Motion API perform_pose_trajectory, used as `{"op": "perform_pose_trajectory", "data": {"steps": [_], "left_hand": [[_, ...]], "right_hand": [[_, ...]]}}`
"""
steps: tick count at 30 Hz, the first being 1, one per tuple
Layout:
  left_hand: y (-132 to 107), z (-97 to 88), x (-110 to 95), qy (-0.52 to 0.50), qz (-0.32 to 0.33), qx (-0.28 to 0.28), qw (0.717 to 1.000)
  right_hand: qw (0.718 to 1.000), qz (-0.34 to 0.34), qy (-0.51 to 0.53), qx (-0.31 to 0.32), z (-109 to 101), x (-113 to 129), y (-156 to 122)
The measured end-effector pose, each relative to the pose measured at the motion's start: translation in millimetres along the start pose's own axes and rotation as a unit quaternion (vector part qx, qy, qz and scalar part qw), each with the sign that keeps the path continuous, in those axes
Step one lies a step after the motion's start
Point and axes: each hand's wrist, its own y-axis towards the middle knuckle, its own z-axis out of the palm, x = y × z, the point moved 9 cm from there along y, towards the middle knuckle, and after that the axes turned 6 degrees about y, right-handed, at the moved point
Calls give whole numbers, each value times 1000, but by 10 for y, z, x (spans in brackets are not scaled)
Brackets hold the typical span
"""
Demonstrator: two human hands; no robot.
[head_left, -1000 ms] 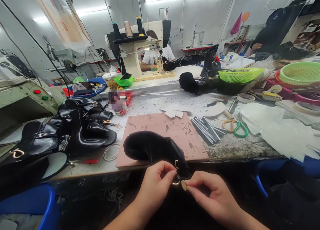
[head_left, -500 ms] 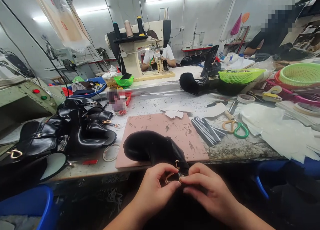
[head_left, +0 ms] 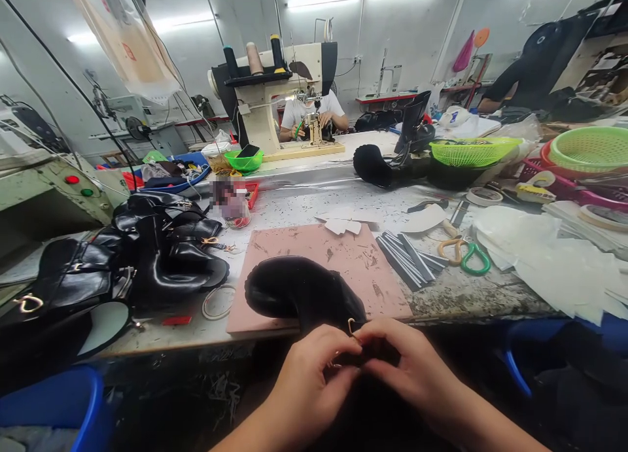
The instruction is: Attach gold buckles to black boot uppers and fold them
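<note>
A black boot (head_left: 279,285) lies on its side on the pink board (head_left: 363,282), its toe toward the left and its shaft running down over the table's front edge. On the shaft, a gold-coloured buckle (head_left: 351,326) shows just above my fingertips. My left hand (head_left: 318,370) pinches the buckle strap from the left, thumb and forefinger closed. From the other side my right hand (head_left: 409,360) is closed on the same strap, its fingertips meeting those of the left. The strap's end and the exact grip are hidden behind the fingers.
Several glossy black boots (head_left: 161,256) are heaped at left. Dark strips (head_left: 409,259), scissors with a green handle (head_left: 475,259) and white sheets (head_left: 564,269) lie at right. Behind stands a sewing machine (head_left: 269,105) with a person at work. Blue bins (head_left: 93,399) flank the table below.
My fingertips have drawn closer together over the strap, covering the gold metal that showed between them. The right hand has shifted slightly up. The boot has hardly moved.
</note>
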Motion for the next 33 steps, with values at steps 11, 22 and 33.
{"op": "perform_pose_trajectory", "data": {"steps": [11,22,33], "left_hand": [[-36,-41,106,80,-36,-24,996],[-4,-47,97,-23,-87,49,995],[-22,-23,255,-88,-135,38,986]], "right_hand": [[988,89,41,119,64,86,173],[990,76,-2,116,103,159,206],[990,92,24,105,90,0,134]]}}
